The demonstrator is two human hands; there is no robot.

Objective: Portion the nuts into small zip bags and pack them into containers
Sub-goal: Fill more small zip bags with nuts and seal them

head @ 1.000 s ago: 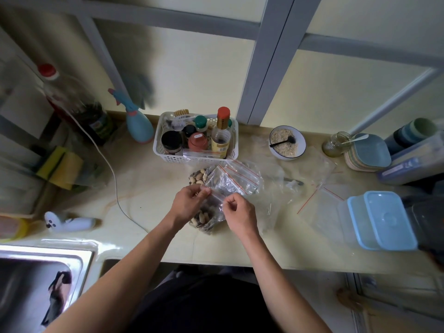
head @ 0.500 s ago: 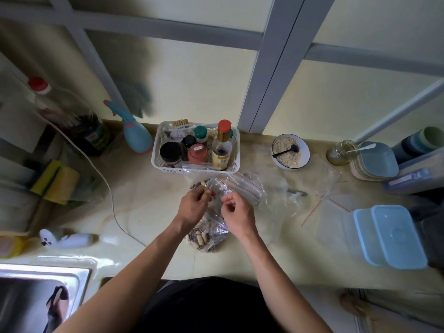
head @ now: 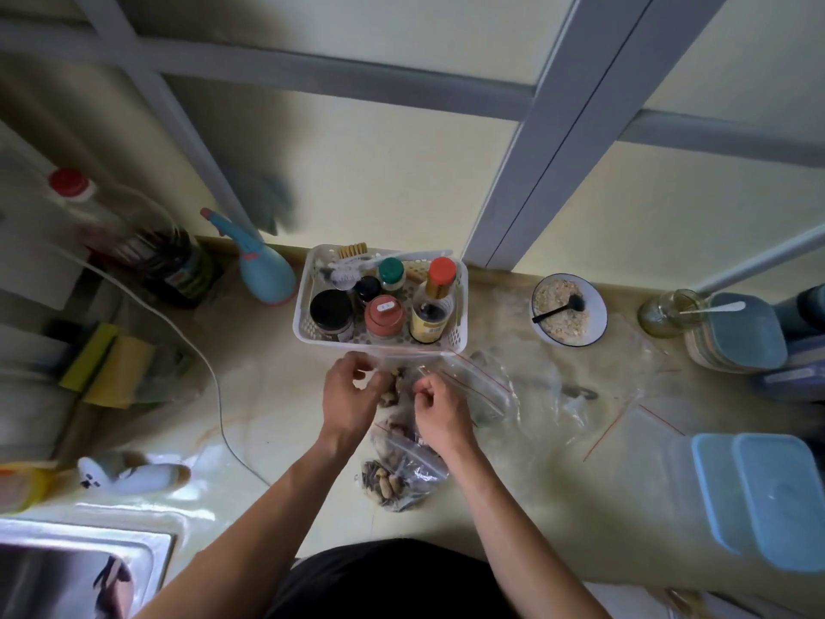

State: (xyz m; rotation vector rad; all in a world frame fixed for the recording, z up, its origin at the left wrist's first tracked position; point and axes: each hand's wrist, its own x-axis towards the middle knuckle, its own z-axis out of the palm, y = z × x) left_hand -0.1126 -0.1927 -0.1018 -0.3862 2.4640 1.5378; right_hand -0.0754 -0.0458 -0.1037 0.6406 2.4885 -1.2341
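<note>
A small clear zip bag (head: 404, 466) filled with nuts lies on the counter in front of me, its lower end near the counter's front edge. My left hand (head: 350, 397) pinches the bag's top edge on the left, and my right hand (head: 439, 406) pinches it on the right. Loose nuts (head: 393, 390) show between my hands. More empty zip bags (head: 486, 386) with red seal lines lie just right of my hands. Clear containers with light blue lids (head: 768, 493) stand at the right edge.
A white basket (head: 308, 314) of jars and bottles stands right behind my hands. A bowl of oats (head: 568, 315) with a black spoon sits back right, near stacked plates (head: 736, 332). A blue spray bottle (head: 263, 265), a white cable (head: 196, 346) and a sink (head: 80, 569) lie to the left.
Both hands moved a little away from me toward the basket, still pinching the bag's top. More of the nut-filled lower part of the bag now shows below my hands.
</note>
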